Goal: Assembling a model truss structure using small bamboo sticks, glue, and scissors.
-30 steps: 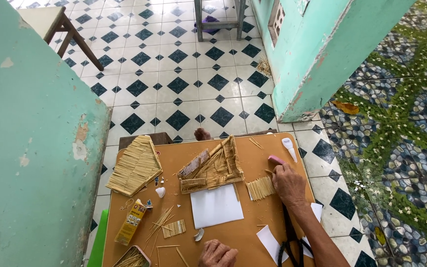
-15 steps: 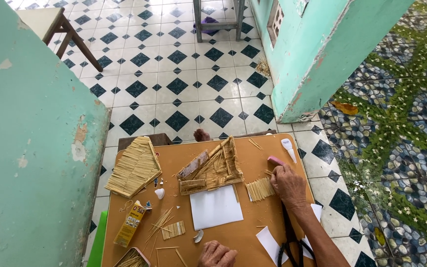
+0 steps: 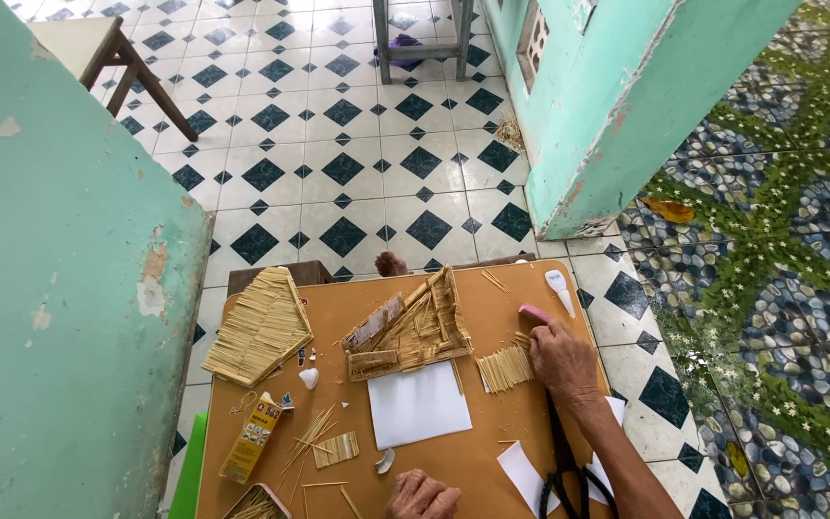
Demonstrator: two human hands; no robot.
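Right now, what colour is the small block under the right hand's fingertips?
Pink: the small block at the right hand, seen in the head view.

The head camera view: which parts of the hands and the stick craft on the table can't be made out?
- Left hand: cut off by the bottom edge of the head view; its grip cannot be told.
- Pink block: partly hidden under the right hand.
- Small box of sticks: cut by the bottom edge.
- Scissors: partly hidden by the forearm.
- Yellow glue box: print too small to read.
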